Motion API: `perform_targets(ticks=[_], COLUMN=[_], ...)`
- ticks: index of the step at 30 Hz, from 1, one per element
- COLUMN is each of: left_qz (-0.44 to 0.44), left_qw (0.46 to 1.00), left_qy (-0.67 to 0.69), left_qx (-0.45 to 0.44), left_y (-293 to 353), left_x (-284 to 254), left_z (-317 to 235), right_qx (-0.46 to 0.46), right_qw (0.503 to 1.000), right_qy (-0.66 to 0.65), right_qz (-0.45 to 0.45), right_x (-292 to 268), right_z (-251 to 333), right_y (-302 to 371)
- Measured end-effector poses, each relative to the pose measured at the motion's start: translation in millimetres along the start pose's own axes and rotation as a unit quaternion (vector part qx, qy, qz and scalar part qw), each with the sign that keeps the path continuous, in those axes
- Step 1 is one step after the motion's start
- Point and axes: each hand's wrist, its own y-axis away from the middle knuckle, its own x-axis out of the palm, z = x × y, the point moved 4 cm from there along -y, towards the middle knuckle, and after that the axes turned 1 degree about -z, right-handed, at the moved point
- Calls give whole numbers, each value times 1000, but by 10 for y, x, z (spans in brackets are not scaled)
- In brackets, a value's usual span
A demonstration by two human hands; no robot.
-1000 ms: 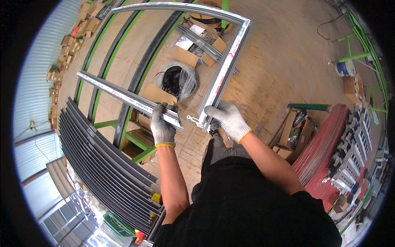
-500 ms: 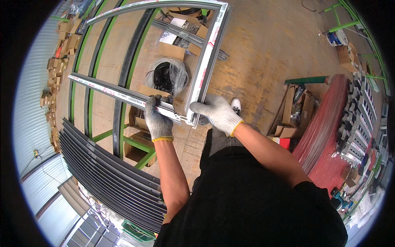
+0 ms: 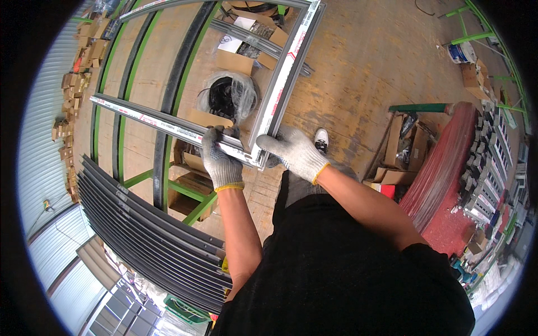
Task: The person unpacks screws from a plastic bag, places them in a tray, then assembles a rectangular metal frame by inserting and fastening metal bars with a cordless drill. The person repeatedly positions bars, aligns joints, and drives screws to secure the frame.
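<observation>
A rectangular frame of grey and white profiles with printed film lies over a green-legged rack. My left hand (image 3: 220, 159), in a white knitted glove with a yellow cuff, wraps round the end of the near profile (image 3: 157, 123). In a matching glove, my right hand (image 3: 296, 152) grips the lower end of the right-hand profile (image 3: 283, 84), thumb on top and fingers partly hidden underneath. Between my hands the two mitred ends meet at the corner (image 3: 255, 158); whether they fully touch I cannot tell.
Black-padded rack bars (image 3: 182, 78) run beneath the frame. Under it are a wrapped black coil (image 3: 224, 96) and an open carton (image 3: 235, 60). Dark profiles (image 3: 145, 235) lie stacked at the left. To the right stand a red film-wrapped bundle (image 3: 440, 168) and a carton of parts (image 3: 412, 147).
The gap between the two profile ends at the near corner has closed. My left hand has moved slightly right relative to the corner, still gripping the near profile.
</observation>
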Motion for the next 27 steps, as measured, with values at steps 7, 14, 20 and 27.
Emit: perform_targets(ticks=[7, 14, 20, 27], left_qz=[2, 20, 4, -20], left_qw=[1000, 1000, 1000, 999], left_qy=[1, 13, -19, -23], left_qx=[-3, -10, 2, 9], left_y=[45, 73, 159, 165], left_x=[-9, 34, 89, 97], left_z=[10, -6, -39, -110], right_qx=[-27, 183, 93, 88], right_qw=[999, 980, 995, 996], right_qy=[-32, -7, 13, -6], right_qz=[1, 77, 23, 9], right_x=[86, 268, 409, 528], right_z=[-9, -213, -305, -367], right_y=[-61, 116, 52, 68])
